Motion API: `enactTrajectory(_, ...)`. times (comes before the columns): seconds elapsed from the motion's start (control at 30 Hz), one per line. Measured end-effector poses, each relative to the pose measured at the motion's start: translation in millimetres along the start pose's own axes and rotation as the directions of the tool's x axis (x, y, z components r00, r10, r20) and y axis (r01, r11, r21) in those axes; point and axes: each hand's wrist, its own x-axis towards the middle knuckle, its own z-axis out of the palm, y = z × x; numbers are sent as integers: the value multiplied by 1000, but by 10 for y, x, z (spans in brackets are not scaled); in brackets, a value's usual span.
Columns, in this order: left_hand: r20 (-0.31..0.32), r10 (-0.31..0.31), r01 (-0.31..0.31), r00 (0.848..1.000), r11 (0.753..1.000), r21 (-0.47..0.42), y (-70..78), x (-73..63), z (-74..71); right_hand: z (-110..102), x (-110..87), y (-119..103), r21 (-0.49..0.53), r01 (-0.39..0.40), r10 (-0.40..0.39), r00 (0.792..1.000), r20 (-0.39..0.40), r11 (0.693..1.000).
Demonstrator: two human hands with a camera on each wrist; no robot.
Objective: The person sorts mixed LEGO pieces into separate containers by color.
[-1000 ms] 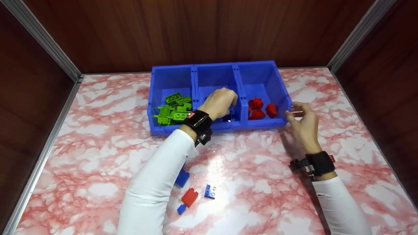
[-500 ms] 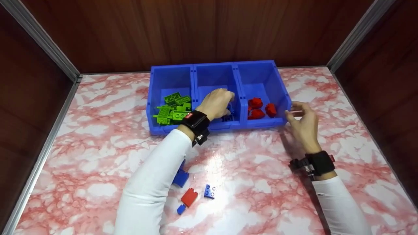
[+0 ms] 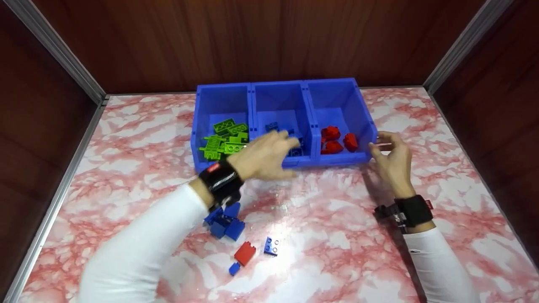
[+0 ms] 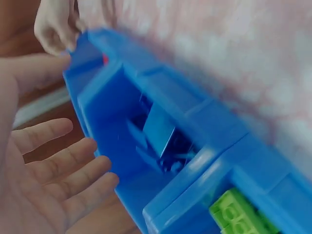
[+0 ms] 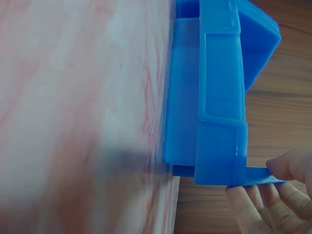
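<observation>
My left hand (image 3: 267, 156) is over the front edge of the middle blue bin (image 3: 278, 96), fingers spread and holding nothing. In the left wrist view the palm and straight fingers show beside that bin, where several blue bricks (image 4: 158, 129) lie. With thumb and fingers, my right hand (image 3: 394, 164) pinches the side edge of the right blue bin (image 3: 343, 159); the right wrist view shows the thumb (image 5: 291, 165) on one face of the edge and fingers on the other. Red bricks (image 3: 332, 146) lie in this bin. Green bricks (image 3: 233, 147) fill part of the left bin (image 3: 223, 97).
On the marbled table (image 3: 337, 252) in front lie a cluster of blue bricks (image 3: 234, 229), a red brick (image 3: 245, 253), a small blue piece (image 3: 234, 269) and a studded blue brick (image 3: 271, 246). A wooden back wall (image 3: 269, 42) stands behind the bins.
My left hand has come up out of the middle bin toward me and its fingers have spread. More of the blue cluster on the table now shows. The right hand stays on the bin edge.
</observation>
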Motion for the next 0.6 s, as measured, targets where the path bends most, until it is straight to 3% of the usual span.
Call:
enactTrajectory(0.2, 91, 54, -54, 994, 999, -4, 200, -358, 319, -3, -5, -1, 3, 11, -11, 1000, -3, 1000)
enactTrajectory(0.3, 138, 84, -91, 987, 995, 46, 265, -492, 489, 3, 1, 12, 15, 38, -38, 999, -25, 999)
enactTrajectory(0.47, 195, 158, -186, 968, 974, 130, 306, -626, 680, 9, -3, 7, 20, 60, -59, 997, -45, 998)
enactTrajectory(0.6, 239, 185, -219, 953, 968, 126, 307, -668, 783, 8, -9, 6, 4, 46, -46, 998, -34, 999)
